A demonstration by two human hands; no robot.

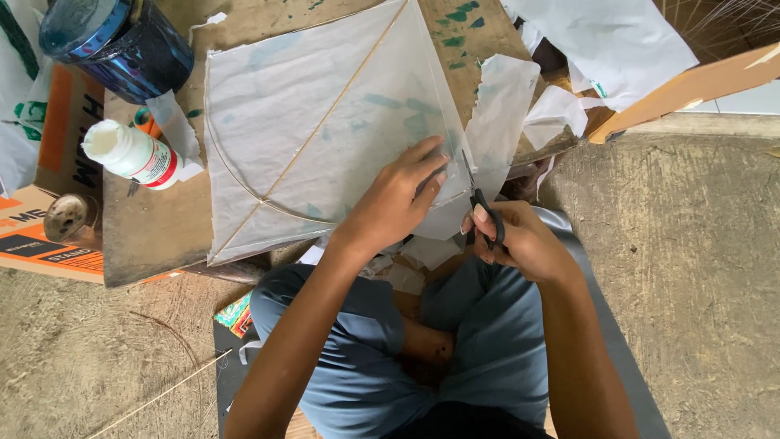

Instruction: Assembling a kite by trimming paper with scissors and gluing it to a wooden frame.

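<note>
We find an informal craft workspace set up at floor level, not a fitted workshop. The work surface is a worn wooden board with green paint marks, laid low over a rough concrete floor. Flattened cardboard boxes lie beside it. Materials on hand include a white glue bottle, a dark blue tin, loose white paper offcuts and thin bamboo sticks. The person sits cross-legged at the board.
</note>
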